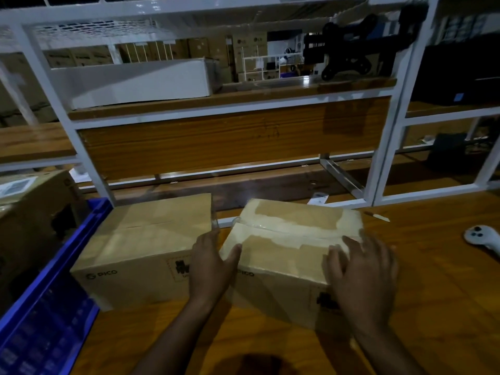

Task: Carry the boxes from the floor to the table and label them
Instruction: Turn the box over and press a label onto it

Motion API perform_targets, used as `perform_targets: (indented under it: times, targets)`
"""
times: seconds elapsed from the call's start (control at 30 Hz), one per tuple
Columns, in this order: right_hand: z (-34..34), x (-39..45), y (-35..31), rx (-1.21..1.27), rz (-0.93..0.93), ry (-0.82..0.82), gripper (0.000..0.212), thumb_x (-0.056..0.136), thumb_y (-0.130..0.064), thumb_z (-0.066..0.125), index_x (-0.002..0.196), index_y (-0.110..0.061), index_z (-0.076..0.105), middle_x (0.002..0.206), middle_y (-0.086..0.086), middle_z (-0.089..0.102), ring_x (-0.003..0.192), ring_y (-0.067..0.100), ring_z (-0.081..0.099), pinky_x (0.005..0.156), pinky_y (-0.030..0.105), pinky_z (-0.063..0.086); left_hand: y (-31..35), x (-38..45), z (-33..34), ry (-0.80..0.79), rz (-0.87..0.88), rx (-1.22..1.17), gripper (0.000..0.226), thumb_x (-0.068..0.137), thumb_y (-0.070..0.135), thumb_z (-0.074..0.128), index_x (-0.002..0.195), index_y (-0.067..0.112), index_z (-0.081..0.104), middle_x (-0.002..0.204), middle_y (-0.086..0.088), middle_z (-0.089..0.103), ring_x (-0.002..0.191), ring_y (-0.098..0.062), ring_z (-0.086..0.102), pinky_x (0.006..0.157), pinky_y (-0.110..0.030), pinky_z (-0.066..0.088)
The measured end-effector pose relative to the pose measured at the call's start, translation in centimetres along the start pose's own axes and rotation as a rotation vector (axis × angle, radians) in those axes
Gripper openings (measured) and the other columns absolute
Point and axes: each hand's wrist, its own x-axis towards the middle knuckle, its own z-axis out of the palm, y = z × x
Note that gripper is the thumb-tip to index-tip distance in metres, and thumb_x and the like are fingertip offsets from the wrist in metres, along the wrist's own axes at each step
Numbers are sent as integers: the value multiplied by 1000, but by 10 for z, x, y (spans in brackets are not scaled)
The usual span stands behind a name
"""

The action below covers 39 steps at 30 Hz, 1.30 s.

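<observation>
We are steadying the right box (292,247) on the tabletop (433,280), just right of the left box (146,239), left hand (211,263) and right hand (362,280) both released, flat-fingered against its sides.

Both forearms rising from the near edge of the bench (433,293) are bare, with no sleeve, glove, watch or ring visible, and the left hand (209,266) and right hand (362,277) each show five uncovered fingers.
</observation>
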Motion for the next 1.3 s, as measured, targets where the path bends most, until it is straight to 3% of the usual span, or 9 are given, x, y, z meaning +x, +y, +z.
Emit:
perform_targets:
  times: [0.07, 0.17, 0.53, 0.67, 0.83, 0.93, 1.03, 1.17, 1.3]
  targets:
    - [3, -1, 8, 56, 114, -72, 42, 95, -44, 54, 119, -14, 68, 128, 15, 60, 119, 32, 53, 91, 42, 45, 5, 3, 3, -18, 26, -8, 64, 85, 63, 61, 129, 17, 61, 119, -1, 67, 105, -20, 64, 78, -42, 60]
    - [11, 2, 10, 148, 119, -83, 42, 97, -43, 54, 118, -10, 70, 123, 14, 63, 104, 29, 61, 69, 27, 41, 16, 3, 5, -51, 63, 14, 52, 91, 50, 66, 132, 19, 63, 122, -2, 70, 106, -18, 68, 76, -32, 57]
    - [34, 61, 17, 383, 11, -183, 36, 95, -42, 61, 122, -20, 68, 117, 0, 69, 101, 17, 63, 79, 35, 54, 23, -21, 9, 21, 42, -18, 74, 73, 58, 80, 135, 24, 59, 131, 3, 66, 116, -15, 64, 84, -37, 59]
    - [47, 86, 11, 477, -11, -187, 34, 94, -37, 65, 124, -20, 68, 117, -1, 71, 100, 14, 64, 73, 25, 47, 18, -25, 10, 4, 60, -24, 79, 68, 53, 86, 136, 26, 56, 134, 7, 61, 122, -14, 57, 90, -35, 56]
    - [69, 88, -7, 441, -23, -207, 18, 99, -30, 58, 101, -17, 71, 96, 2, 71, 79, 9, 57, 61, 23, 45, -3, -17, 23, -76, 139, 179, 71, 81, 36, 81, 144, 23, 51, 155, -2, 43, 149, -22, 30, 118, -45, 36]
    - [75, 89, -15, 174, -81, -95, 23, 98, -27, 56, 89, -12, 70, 87, 8, 70, 81, 19, 64, 79, 39, 55, -9, -12, 31, -45, 255, 290, 63, 89, 33, 74, 146, 21, 50, 157, -3, 42, 153, -22, 18, 123, -38, 17]
    - [75, 80, -31, 118, -242, -34, 15, 95, -22, 61, 95, -11, 73, 102, 10, 73, 108, 27, 64, 109, 48, 40, -13, -6, 40, -55, 401, 363, 59, 89, 25, 74, 144, 19, 52, 153, -5, 47, 152, -24, 22, 124, -45, 16]
    - [88, 57, -50, 190, -402, -169, 43, 101, -42, 39, 107, -16, 73, 114, 3, 73, 116, 19, 63, 117, 46, 33, -17, -1, 51, -93, 543, 509, 74, 88, 23, 72, 153, 14, 37, 158, -9, 40, 152, -27, 23, 123, -54, 21]
    - [97, 68, -52, 163, -439, -224, 64, 99, -50, 18, 113, -18, 72, 119, 1, 72, 117, 16, 62, 117, 42, 31, -22, 10, 52, -119, 539, 564, 64, 101, 40, 33, 158, 14, 24, 162, -10, 32, 153, -26, 21, 123, -50, 7]
